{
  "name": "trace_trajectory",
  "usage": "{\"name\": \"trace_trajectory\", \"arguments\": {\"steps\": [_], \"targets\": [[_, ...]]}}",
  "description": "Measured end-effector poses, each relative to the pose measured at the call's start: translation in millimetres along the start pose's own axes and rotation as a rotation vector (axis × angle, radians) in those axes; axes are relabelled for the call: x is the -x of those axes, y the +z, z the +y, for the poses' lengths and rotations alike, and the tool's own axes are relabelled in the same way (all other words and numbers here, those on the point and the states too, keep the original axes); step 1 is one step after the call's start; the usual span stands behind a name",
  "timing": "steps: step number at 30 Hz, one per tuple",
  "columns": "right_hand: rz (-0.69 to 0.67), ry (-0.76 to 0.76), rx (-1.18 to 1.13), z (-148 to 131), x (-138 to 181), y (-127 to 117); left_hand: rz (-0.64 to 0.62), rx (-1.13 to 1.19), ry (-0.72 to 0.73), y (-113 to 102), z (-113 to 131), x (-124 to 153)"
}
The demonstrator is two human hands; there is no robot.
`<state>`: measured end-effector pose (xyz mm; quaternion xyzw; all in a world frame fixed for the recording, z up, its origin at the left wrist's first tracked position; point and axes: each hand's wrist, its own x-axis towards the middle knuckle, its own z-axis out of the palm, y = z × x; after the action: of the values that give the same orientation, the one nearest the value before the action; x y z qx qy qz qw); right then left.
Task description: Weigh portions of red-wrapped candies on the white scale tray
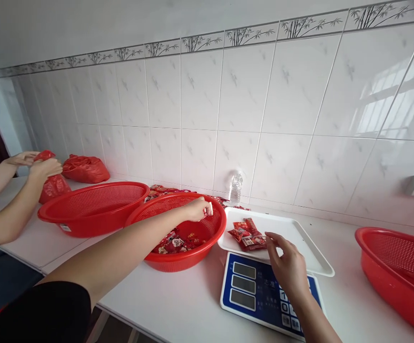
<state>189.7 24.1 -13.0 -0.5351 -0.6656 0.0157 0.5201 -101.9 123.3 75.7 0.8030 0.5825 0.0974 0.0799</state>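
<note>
My left hand (197,209) is over the right side of a red plastic basket (178,262), its fingers curled closed. What they hold, if anything, is too small to make out. Several small red packets (178,242) lie in the bottom of this basket. My right hand (288,262) hovers at the front edge of the white scale tray (300,238), thumb and fingers apart. Its fingertips are beside a small pile of red snack packets (248,234) on the tray. Below the tray is the scale's blue panel (264,290), partly hidden by my right forearm.
Another red basket (96,224) stands to the left, and one more (389,271) at the right edge. A clear plastic bottle (236,188) stands by the tiled wall. At the far left, another person's hands (46,167) hold a red bag (54,188), near a full red bag (86,169).
</note>
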Motion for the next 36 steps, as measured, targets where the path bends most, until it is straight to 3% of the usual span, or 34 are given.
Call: {"name": "trace_trajectory", "arguments": {"steps": [5,9,15,23,26,31,36], "targets": [[0.036,0.02,-0.037,-2.4,-1.5,0.1,0.236,0.198,0.118,-8.8,45.9,-3.8],[0.032,-0.009,-0.045,-2.3,-2.3,1.1,0.121,0.339,0.284,1.0,80.3,-3.5],[0.023,-0.019,-0.031,1.5,-2.4,2.7,-0.074,0.235,0.275,22.6,98.2,-8.6],[0.005,-0.029,-0.045,-1.6,-2.9,1.5,-0.162,0.105,0.3,32.6,95.7,-1.7],[0.015,-0.03,-0.054,-1.5,-3.2,1.1,-0.118,0.127,0.237,27.4,88.3,-0.6],[0.007,-0.018,-0.06,0.0,-3.1,1.0,0.066,0.168,0.128,10.0,51.5,-4.5],[0.011,-0.006,-0.043,-0.6,-2.6,1.4,-0.02,0.06,0.019,3.9,11.3,8.6]]}}
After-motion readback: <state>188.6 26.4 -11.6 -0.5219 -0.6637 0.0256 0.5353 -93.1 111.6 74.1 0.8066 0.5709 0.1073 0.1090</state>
